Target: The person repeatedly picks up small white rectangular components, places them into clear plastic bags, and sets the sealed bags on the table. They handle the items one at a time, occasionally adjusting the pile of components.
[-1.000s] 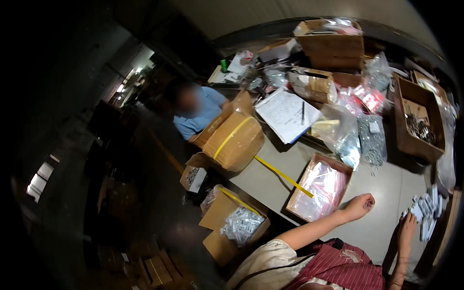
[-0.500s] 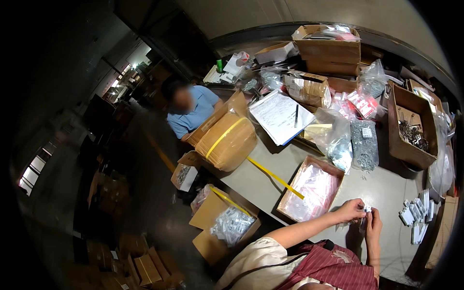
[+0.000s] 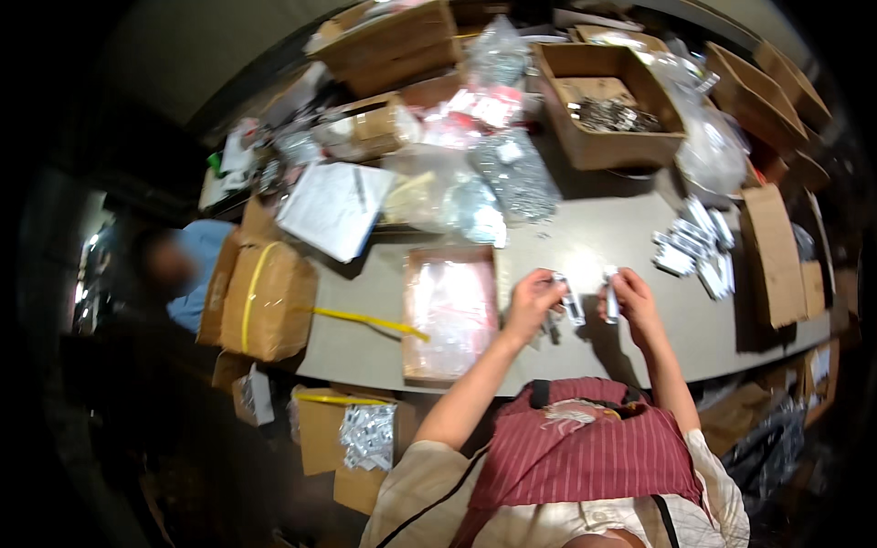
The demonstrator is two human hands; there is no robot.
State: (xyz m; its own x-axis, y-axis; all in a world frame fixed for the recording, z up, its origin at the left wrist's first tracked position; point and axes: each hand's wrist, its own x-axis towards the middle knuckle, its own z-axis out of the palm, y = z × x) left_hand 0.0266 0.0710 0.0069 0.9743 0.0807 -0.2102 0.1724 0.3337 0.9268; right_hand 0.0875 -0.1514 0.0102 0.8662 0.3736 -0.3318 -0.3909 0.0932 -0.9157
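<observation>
Grey and crowded, the table [image 3: 585, 301] curves across the head view, with cardboard boxes stacked along its far edge. Near the middle, the left hand [image 3: 533, 301] pinches a small clear packet [image 3: 573, 309] between fingertips, and the right hand [image 3: 632, 301] pinches a second small packet [image 3: 610, 300]; both grips are narrow, closed on their packets. At nine o'clock from the hands lies a shallow tray of clear bags [image 3: 451, 310]. At two o'clock sits a row of filled packets [image 3: 696, 248], and at twelve an open box of metal parts [image 3: 610, 110]. The packets look light, thin and slippery; pinching an edge or corner seems the surest hold.
</observation>
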